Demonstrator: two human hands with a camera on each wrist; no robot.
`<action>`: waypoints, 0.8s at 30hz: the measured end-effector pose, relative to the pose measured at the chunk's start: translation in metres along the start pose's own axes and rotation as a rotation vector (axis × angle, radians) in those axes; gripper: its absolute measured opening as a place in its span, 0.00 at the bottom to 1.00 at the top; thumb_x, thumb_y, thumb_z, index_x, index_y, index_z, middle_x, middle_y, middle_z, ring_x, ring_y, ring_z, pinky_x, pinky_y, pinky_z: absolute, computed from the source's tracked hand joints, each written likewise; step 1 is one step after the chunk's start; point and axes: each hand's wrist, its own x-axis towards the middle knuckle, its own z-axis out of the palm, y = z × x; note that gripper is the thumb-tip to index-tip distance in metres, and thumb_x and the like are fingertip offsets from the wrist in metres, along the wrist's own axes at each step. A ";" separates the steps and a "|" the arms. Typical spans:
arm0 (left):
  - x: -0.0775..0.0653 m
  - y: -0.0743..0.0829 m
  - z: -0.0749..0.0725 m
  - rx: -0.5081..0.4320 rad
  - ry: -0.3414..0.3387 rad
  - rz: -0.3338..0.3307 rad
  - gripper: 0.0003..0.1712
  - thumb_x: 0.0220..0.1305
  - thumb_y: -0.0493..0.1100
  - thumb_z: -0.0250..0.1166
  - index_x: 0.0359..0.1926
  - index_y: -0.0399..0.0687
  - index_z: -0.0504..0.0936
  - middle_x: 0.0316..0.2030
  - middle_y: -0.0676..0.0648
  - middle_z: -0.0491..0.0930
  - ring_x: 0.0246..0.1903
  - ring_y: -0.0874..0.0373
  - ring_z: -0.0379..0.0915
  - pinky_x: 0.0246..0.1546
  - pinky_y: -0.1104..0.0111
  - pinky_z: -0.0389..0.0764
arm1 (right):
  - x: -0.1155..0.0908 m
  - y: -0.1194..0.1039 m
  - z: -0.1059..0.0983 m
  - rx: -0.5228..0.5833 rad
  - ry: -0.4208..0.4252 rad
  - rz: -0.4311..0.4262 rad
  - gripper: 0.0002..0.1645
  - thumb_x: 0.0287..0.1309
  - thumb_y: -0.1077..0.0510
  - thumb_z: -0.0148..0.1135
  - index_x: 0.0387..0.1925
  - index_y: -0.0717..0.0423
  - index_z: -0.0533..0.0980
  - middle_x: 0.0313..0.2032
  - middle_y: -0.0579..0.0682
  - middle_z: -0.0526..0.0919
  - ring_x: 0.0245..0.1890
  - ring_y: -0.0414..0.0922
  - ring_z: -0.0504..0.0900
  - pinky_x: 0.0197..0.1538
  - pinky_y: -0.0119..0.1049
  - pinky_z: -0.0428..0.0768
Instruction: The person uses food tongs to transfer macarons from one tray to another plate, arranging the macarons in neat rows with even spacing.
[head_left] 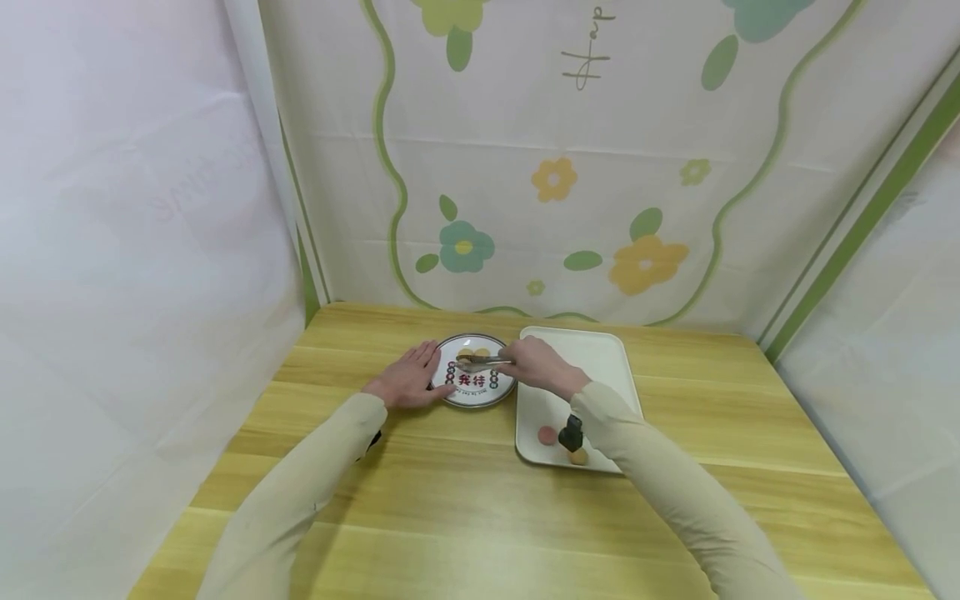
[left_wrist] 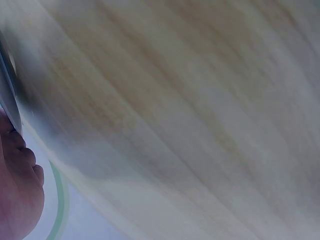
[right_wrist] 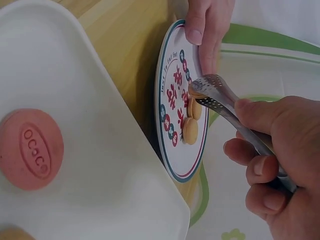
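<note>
My right hand (head_left: pixel 542 365) grips metal tongs (right_wrist: pixel 255 137) with perforated ends. In the right wrist view, the tong ends stand around a yellow biscuit, partly hidden by the metal, on a white round plate (right_wrist: pixel 192 162). Two more round yellow biscuits (right_wrist: pixel 190 131) lie beside it in a row. Red characters and coloured rims decorate the plate. With fingers extended, my left hand (head_left: pixel 411 377) rests against the plate's left edge. The left wrist view catches only a sliver of that hand (left_wrist: pixel 20 185) and the plate's edge.
A white rectangular tray (head_left: pixel 607 358) stands right of the plate, under my right forearm. Near its front end lie a pink round biscuit (head_left: pixel 547 435) with embossed letters and a yellowish one (head_left: pixel 578 457). The wooden table (head_left: pixel 450 500) ends at a flowered cloth (head_left: pixel 510 208).
</note>
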 end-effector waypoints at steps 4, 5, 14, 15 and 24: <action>0.000 0.000 -0.001 0.006 -0.001 0.002 0.58 0.66 0.78 0.31 0.77 0.36 0.40 0.78 0.36 0.38 0.78 0.43 0.34 0.78 0.55 0.43 | 0.001 0.001 0.003 -0.003 0.008 0.010 0.17 0.64 0.52 0.64 0.20 0.50 0.75 0.14 0.41 0.69 0.16 0.38 0.64 0.21 0.29 0.60; -0.001 0.000 -0.001 0.005 -0.001 0.003 0.58 0.66 0.78 0.32 0.77 0.36 0.40 0.78 0.36 0.38 0.78 0.43 0.34 0.78 0.55 0.43 | 0.001 0.002 0.003 -0.004 0.009 0.012 0.17 0.64 0.52 0.64 0.20 0.50 0.74 0.14 0.41 0.68 0.16 0.38 0.64 0.21 0.29 0.60; 0.000 -0.001 0.000 0.013 -0.002 0.006 0.58 0.66 0.78 0.31 0.77 0.36 0.40 0.78 0.36 0.39 0.78 0.43 0.34 0.78 0.55 0.43 | 0.004 0.001 0.008 -0.003 0.007 0.035 0.16 0.65 0.49 0.62 0.23 0.51 0.77 0.15 0.41 0.71 0.17 0.38 0.66 0.21 0.28 0.62; 0.000 -0.001 0.000 0.014 -0.002 0.006 0.58 0.66 0.79 0.31 0.77 0.36 0.40 0.78 0.36 0.39 0.78 0.43 0.34 0.78 0.55 0.44 | 0.004 0.001 0.008 -0.004 0.008 0.037 0.15 0.65 0.49 0.62 0.24 0.51 0.78 0.15 0.41 0.71 0.17 0.38 0.66 0.21 0.28 0.62; 0.001 -0.001 0.002 0.013 0.004 0.004 0.59 0.65 0.79 0.31 0.77 0.36 0.40 0.78 0.36 0.39 0.78 0.43 0.34 0.78 0.55 0.44 | 0.010 0.000 0.011 -0.023 0.015 0.064 0.12 0.65 0.51 0.63 0.28 0.54 0.81 0.16 0.43 0.73 0.18 0.40 0.68 0.23 0.30 0.62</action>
